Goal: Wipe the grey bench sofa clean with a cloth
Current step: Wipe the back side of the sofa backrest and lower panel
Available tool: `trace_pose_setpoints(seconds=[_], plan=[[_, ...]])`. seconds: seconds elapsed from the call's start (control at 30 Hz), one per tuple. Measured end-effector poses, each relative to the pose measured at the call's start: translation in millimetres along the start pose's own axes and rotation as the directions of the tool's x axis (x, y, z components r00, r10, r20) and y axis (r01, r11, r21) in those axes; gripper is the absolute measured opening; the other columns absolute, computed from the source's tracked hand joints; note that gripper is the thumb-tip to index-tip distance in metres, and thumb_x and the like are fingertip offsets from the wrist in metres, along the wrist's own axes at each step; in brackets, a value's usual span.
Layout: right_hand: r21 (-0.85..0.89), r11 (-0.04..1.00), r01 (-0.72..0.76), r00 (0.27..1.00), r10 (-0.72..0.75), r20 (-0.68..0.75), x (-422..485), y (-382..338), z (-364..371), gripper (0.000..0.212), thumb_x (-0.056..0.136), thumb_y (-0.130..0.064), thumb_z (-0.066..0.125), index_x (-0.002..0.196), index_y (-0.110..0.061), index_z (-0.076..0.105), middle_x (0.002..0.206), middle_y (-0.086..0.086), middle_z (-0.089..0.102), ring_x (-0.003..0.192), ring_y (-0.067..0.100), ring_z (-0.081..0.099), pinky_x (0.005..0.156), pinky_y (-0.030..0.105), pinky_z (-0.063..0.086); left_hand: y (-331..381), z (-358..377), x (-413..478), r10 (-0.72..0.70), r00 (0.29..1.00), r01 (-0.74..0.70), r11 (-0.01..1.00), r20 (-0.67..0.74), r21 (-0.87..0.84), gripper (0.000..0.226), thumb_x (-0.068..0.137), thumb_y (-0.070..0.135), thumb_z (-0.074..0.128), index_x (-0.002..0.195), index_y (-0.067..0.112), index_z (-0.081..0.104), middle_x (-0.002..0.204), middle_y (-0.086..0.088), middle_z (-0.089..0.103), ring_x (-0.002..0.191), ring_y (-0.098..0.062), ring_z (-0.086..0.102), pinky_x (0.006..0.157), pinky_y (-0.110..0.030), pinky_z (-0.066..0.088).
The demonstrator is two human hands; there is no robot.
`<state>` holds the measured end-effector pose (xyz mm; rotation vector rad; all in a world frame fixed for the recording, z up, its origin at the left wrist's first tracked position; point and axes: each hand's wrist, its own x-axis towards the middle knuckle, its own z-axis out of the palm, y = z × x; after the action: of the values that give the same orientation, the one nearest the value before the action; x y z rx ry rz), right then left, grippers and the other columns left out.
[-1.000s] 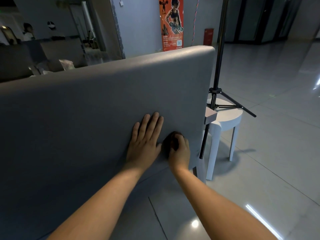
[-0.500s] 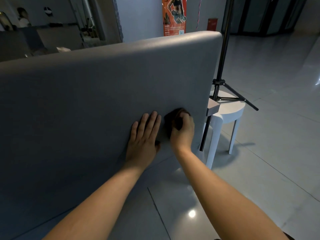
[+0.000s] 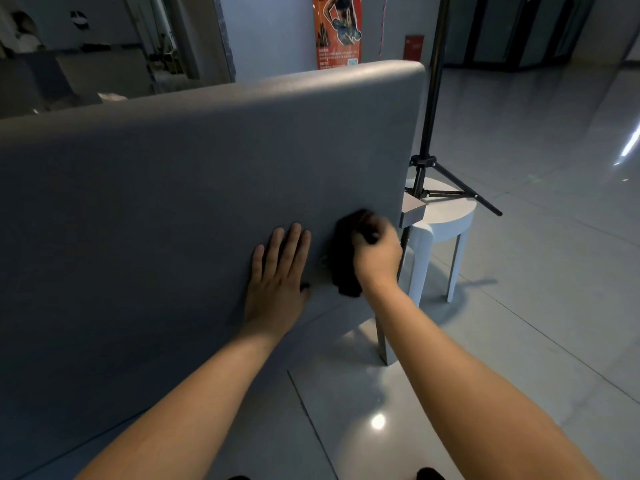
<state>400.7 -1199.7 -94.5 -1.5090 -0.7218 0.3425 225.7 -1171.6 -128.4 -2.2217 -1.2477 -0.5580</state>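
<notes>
right grip (image 3: 375, 252) clutches dark bunched cloth (image 3: 343, 271)

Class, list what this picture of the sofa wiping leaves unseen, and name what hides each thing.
Head view: the seat of the grey bench sofa, hidden behind its own backrest.
Head view: the cloth and right hand, smeared by motion blur.
Head view: the tripod top, cut off by the upper edge.

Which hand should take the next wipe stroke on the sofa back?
Right. The right hand grips the dark cloth against the grey bench sofa; the left hand lies flat on it, holding nothing.
</notes>
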Motion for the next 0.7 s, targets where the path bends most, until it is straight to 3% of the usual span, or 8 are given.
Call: trace_pose_setpoints(seconds=[0.13,0.3,0.43,0.5,0.6,0.7], plan=[[0.004,1.0,0.01,0.999,-0.01,-0.045,-5.7,5.1,19.2,0.028,0.084,-0.007,0.063,0.11,-0.016,0.067,0.108,0.006,0.067,0.1,0.022,0.064,0.093,0.036,0.052,-1.1,1.7,-1.0,0.009,1.0,-0.009,1.0,0.002,-0.007,0.112,0.08,0.047,0.075,0.163,0.018,0.004,0.169,-0.001,-0.01,0.154,-0.023,-0.017,0.122,-0.045,-0.014],[-0.141,0.987,0.073,0.979,-0.044,0.198,-51.0,32.2,38.2,0.034,0.083,-0.001,0.062,0.11,-0.019,0.069,0.11,0.001,0.066,0.101,0.017,0.063,0.094,0.031,0.051,-2.3,6.1,-0.9,0.016,1.0,-0.016,1.0,-0.002,0.021,0.111,0.08,0.042,0.075,0.162,0.017,0.006,0.169,-0.002,-0.01,0.154,-0.024,-0.018,0.122,-0.045,-0.015],[-0.179,0.981,0.073,0.953,-0.016,0.302,-56.7,36.6,32.4,0.03,0.086,-0.002,0.062,0.109,-0.02,0.069,0.106,-0.005,0.066,0.1,0.012,0.062,0.09,0.022,0.049,-4.5,6.4,-3.2,0.028,0.999,-0.029,0.999,0.015,0.017,0.116,0.075,0.033,0.079,0.163,0.017,0.006,0.17,-0.003,-0.006,0.155,-0.025,-0.015,0.123,-0.045,-0.015],[-0.137,0.991,0.005,0.969,0.029,0.247,-46.1,31.7,25.0,0.028,0.088,-0.003,0.062,0.109,-0.019,0.069,0.105,-0.004,0.069,0.099,0.012,0.064,0.089,0.024,0.05,-7.0,6.0,-2.3,0.041,0.999,-0.041,0.999,0.008,0.008,0.116,0.076,0.041,0.08,0.162,0.017,0.006,0.17,-0.003,-0.007,0.155,-0.025,-0.016,0.123,-0.044,-0.014],[-0.039,0.983,-0.179,0.982,0.177,-0.06,-6.4,25.6,5.0,0.024,0.085,-0.001,0.062,0.099,-0.019,0.068,0.097,0.0,0.07,0.097,0.025,0.067,0.09,0.038,0.054,-9.0,6.1,-1.6,0.053,0.998,-0.053,0.999,-0.017,0.005,0.117,0.078,0.051,0.077,0.162,0.017,0.004,0.17,-0.002,-0.007,0.155,-0.024,-0.015,0.123,-0.043,-0.013],[0.015,0.966,-0.256,0.958,0.256,-0.128,5.3,21.7,1.8,0.02,0.085,-0.003,0.062,0.094,-0.021,0.066,0.097,0.002,0.07,0.097,0.028,0.066,0.09,0.041,0.054,-7.5,7.3,-1.7,0.045,0.999,-0.045,0.999,-0.02,-0.006,0.119,0.077,0.052,0.077,0.162,0.017,0.001,0.169,-0.001,-0.011,0.154,-0.022,-0.016,0.122,-0.043,-0.014]])
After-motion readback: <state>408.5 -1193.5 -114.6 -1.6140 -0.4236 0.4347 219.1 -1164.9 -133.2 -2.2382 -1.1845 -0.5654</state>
